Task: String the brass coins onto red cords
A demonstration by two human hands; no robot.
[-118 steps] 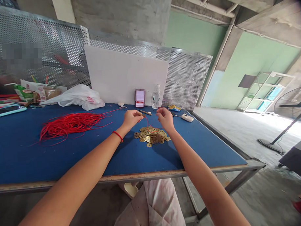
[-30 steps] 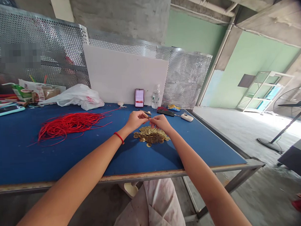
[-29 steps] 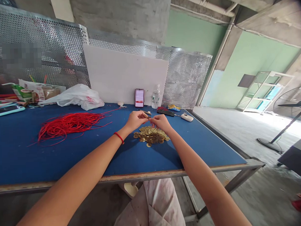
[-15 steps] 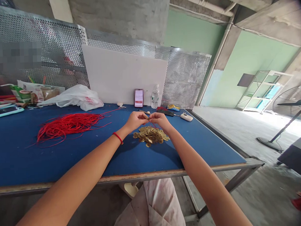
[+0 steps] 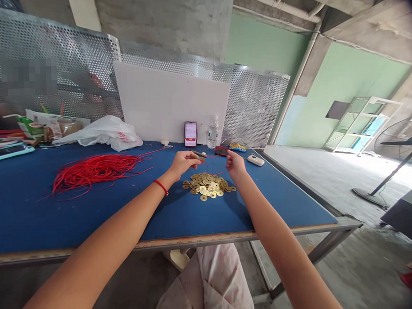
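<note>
one holed coin [image 5: 201,158] is held at the fingertips of the left hand [image 5: 185,162], pinched narrowly between thumb and fingers, above the table and clear of the pile. one thin red cord [image 5: 213,157] is stretched from that coin toward the right hand [image 5: 236,165], by which it is gripped; fingers curled in, narrow. a loose length of cord is seen hanging between the two hands.

below them, one coin pile [image 5: 207,184] is spread on the blue tabletop [image 5: 127,220]; dozens of pieces, too overlapped to be counted exactly. a few are scattered singly at its edges. one red bracelet [image 5: 160,186] is worn on the left wrist.

to the left, one bundle of red cords [image 5: 95,173] is laid out, strands too tangled to be counted.

behind the hands: one pen-like stick [image 5: 199,153], one phone [image 5: 191,134] propped against one white board [image 5: 172,99], and one clear bottle [image 5: 212,132] stood upright beside it. near the right hand, one pale key fob [image 5: 255,160] and one blue-and-yellow wrapper [image 5: 238,147] are noted. at the far left, one white plastic bag [image 5: 107,133] is crumpled.
</note>
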